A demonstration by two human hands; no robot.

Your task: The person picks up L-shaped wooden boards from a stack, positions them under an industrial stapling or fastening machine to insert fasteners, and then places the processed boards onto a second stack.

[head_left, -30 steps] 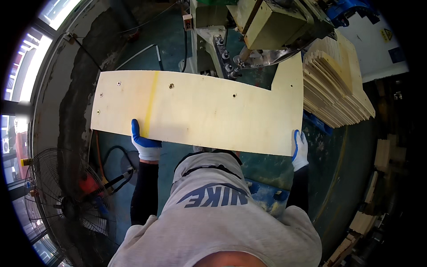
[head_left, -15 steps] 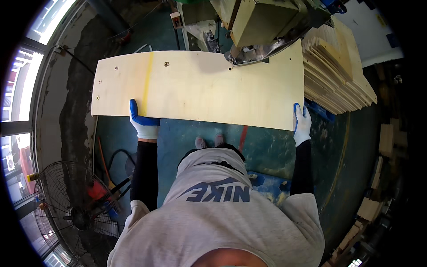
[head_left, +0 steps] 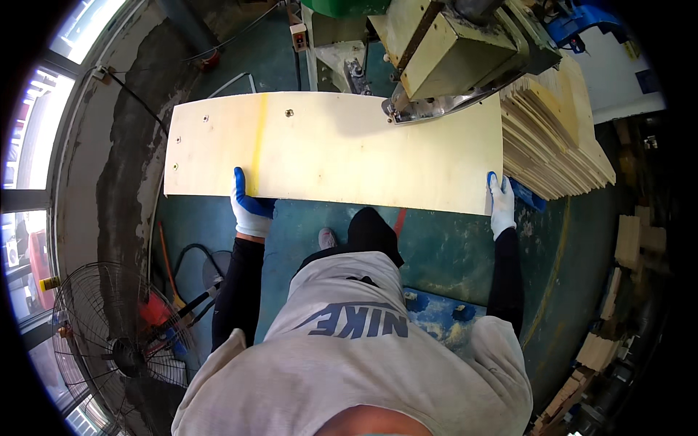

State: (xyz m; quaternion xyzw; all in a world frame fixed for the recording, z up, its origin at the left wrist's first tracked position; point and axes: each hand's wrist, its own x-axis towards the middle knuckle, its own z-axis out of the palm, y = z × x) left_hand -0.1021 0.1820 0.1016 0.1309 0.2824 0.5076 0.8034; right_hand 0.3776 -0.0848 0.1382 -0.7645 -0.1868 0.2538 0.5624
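Between my hands is a long pale plywood panel (head_left: 349, 156) with a yellow stripe and several metal inserts along its left part. My left hand (head_left: 249, 205), in a white and blue glove, grips the near edge close to the stripe, thumb on top and fingers underneath. At the near right corner my right hand (head_left: 502, 203), gloved alike, is closed on the panel with its thumb on the face. The metal head of a machine (head_left: 429, 105) overhangs the panel's far right edge and hides part of it.
Stacked plywood panels (head_left: 556, 138) stand beyond the right end. A wire-cage fan (head_left: 123, 349) is at lower left, near the windows. A blue pallet (head_left: 443, 309) lies on the floor behind me at right. Wood pieces (head_left: 629, 240) line the far right.
Relative to the machine head, the panel has shifted slightly, and a hole near the head is now covered. One of my knees has come up. Both hands keep their grip.
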